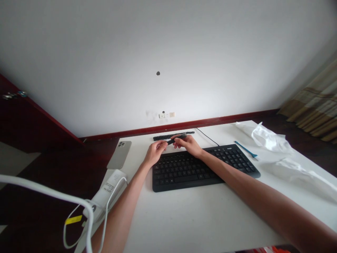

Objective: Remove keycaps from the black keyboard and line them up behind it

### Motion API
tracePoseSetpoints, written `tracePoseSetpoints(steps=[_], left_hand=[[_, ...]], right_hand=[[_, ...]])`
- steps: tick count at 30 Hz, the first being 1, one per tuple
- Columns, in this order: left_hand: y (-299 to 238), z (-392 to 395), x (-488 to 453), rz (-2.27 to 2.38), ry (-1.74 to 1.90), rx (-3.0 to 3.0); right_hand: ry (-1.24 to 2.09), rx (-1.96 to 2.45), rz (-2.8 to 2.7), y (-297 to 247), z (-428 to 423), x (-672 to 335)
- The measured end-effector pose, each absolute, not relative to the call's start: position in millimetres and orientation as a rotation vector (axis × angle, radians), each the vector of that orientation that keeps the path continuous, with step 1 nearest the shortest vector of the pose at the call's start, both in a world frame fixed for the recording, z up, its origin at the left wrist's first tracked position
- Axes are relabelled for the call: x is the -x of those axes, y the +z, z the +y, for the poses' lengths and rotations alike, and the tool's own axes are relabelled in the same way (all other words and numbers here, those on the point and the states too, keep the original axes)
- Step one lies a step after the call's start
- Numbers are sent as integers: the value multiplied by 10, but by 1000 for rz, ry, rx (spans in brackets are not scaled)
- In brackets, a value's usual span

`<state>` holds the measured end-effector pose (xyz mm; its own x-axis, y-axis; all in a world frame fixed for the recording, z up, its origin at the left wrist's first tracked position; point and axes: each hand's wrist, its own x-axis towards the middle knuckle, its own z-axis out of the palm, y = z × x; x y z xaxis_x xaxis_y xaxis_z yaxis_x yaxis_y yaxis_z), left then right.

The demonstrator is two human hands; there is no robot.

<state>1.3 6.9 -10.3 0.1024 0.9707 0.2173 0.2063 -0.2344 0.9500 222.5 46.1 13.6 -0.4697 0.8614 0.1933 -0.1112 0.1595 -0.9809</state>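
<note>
A black keyboard (200,167) lies on the white table (200,218) in front of me. Above its far edge, my left hand (155,151) and my right hand (187,144) together hold a thin dark strip-like piece (177,138), one hand at each end. A row of black keycaps (168,136) lies on the table just behind the hands. The keyboard's cable (207,137) runs off toward the back right.
A phone (119,154) lies face down at the table's left edge. A white power bank with a white cable (105,196) sits near the left corner. A blue pry tool (246,149) and crumpled white plastic (271,140) lie at the right. A white wall stands behind.
</note>
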Motion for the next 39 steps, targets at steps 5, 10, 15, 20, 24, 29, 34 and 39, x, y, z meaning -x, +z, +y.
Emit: tracePoseSetpoints(steps=[5,10,15,20,24,29,34,39], left_hand=[[-109,78,19,1142,1142,-1633],[-92,76,39,1138,1140,-1678],[-85,66,12,1142,1151,-1647],[-96,55,-10,1233,1188,-1670],[-92,53,-3,1289,1170,-1760],[-72,44,-8,1306,1166,-1798],[-80,44,-11,1318,1165,-1773],[-121,61,-6,1306,1153,-1691]], right_hand=[[1479,751,-1585,169,449,-2237],[1493,737,-1592,168,446,-2246],[1482,749,-1586,170,446,-2237],[1417,757,-1624,175,440,-2222],[1354,773,-1681,170,435,-2221],[1315,806,-1708,149,433,-2222],[1345,792,-1678,147,440,-2222],[1439,763,-1594,141,461,-2229]])
